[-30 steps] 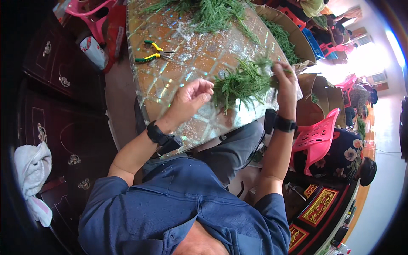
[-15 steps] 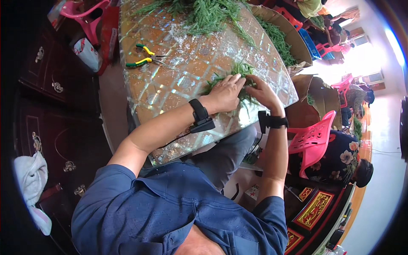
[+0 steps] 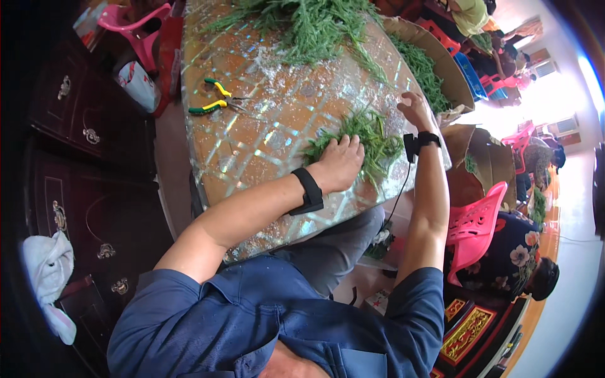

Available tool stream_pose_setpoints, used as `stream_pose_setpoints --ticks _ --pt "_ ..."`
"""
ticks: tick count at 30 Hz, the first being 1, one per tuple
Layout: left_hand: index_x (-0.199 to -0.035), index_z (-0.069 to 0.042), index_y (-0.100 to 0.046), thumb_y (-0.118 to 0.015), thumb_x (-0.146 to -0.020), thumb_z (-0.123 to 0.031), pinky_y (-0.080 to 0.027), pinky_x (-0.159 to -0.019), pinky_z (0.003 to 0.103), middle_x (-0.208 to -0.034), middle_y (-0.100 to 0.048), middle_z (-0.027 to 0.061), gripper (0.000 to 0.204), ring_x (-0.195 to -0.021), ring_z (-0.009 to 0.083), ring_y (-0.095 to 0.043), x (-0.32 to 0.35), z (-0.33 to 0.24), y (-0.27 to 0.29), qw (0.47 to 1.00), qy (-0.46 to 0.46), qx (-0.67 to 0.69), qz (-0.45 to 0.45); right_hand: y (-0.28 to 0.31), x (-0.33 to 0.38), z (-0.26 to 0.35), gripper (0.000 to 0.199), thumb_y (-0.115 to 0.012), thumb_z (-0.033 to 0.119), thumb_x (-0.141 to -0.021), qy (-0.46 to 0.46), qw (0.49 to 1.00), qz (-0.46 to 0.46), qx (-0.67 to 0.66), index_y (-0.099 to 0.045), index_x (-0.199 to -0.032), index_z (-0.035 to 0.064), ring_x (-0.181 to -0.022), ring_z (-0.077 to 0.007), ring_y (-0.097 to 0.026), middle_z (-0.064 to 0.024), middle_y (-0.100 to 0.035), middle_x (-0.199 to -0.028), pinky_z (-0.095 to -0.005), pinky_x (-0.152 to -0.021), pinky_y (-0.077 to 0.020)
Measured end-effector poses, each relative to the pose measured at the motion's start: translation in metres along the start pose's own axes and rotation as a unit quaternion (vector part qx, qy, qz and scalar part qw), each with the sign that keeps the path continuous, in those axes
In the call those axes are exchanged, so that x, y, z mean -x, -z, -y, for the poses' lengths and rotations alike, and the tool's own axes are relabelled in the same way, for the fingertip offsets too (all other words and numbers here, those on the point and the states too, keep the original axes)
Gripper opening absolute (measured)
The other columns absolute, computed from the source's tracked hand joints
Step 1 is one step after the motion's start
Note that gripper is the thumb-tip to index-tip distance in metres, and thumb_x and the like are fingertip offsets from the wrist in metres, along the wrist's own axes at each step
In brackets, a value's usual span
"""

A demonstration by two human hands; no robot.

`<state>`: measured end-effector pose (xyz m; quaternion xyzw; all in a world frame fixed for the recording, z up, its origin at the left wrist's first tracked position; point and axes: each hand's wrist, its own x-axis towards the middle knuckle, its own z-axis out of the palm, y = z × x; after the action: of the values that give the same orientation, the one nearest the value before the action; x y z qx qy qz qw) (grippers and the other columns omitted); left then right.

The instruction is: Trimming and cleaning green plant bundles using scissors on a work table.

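A small heap of green stems (image 3: pixel 372 140) lies on the shiny brown brick-patterned table (image 3: pixel 252 151). My left hand (image 3: pixel 340 165) lies palm down on the heap's near left edge, fingers together. My right hand (image 3: pixel 417 111) rests at the heap's far right side, fingers spread on the tabletop, nothing visibly in it. Both wrists wear black bands.
A large pile of green stems (image 3: pixel 309 25) covers the far end of the table. Yellow-and-green pliers (image 3: pixel 217 101) lie on the left part. A cardboard box of greens (image 3: pixel 435 69) stands at the right. Pink plastic chairs (image 3: pixel 472 233) and a seated person are at right; dark cabinets at left.
My left hand moved from pinching the stems to pressing flat on the heap. My right hand let go of the stems and slid to the far right, opening out. The heap lies flatter.
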<state>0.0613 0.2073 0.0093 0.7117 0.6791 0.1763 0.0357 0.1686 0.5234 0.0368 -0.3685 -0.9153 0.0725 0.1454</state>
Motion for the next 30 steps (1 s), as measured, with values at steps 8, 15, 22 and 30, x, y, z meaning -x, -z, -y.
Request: stream_pose_setpoints --ticks 8,15,22,30 --pt "-0.130 0.009 -0.050 -0.059 -0.079 -0.008 -0.042 -0.097 0.048 -0.139 -0.047 0.0265 0.054 -0.125 0.0387 -0.048 0.001 -0.005 0.000 1.000 0.005 0.018 -0.018 -0.046 -0.032 -0.036 0.038 -0.070 0.029 -0.079 0.028 0.999 0.039 -0.017 -0.072 -0.114 0.0133 -0.118 -0.0364 -0.061 -0.0176 -0.064 -0.128 -0.0440 -0.101 -0.0480" --pt "-0.128 0.008 -0.051 -0.059 -0.078 -0.006 -0.042 -0.097 0.047 -0.139 -0.047 0.0257 0.053 -0.124 0.0380 -0.048 0.002 -0.005 0.005 1.000 0.013 0.025 0.002 -0.045 -0.005 -0.008 0.030 -0.071 0.023 -0.081 -0.032 0.999 -0.024 -0.005 -0.074 -0.104 0.0043 -0.097 -0.0325 -0.070 -0.0164 -0.072 -0.106 -0.0399 -0.089 -0.0540" --pt "-0.132 0.004 -0.051 -0.067 -0.079 -0.015 -0.042 -0.100 0.050 -0.142 -0.045 0.0249 0.059 -0.128 0.0403 -0.046 0.002 -0.002 0.006 0.997 -0.028 0.051 -0.055 0.013 0.039 -0.030 0.017 -0.063 0.004 -0.085 -0.053 0.962 -0.124 -0.236 -0.074 -0.098 0.0004 -0.078 -0.0189 -0.072 -0.0094 -0.075 -0.090 -0.0298 -0.072 -0.0571" --pt "-0.139 -0.003 -0.051 -0.072 -0.082 -0.026 -0.042 -0.105 0.055 -0.142 -0.050 0.0249 0.065 -0.128 0.0429 -0.050 0.018 0.009 0.031 0.987 -0.034 0.089 -0.132 0.115 0.146 0.045 0.015 -0.064 0.003 -0.092 -0.048 0.861 -0.161 -0.481 -0.068 -0.107 0.0023 -0.084 -0.0158 -0.067 -0.0068 -0.070 -0.097 -0.0277 -0.077 -0.0550"
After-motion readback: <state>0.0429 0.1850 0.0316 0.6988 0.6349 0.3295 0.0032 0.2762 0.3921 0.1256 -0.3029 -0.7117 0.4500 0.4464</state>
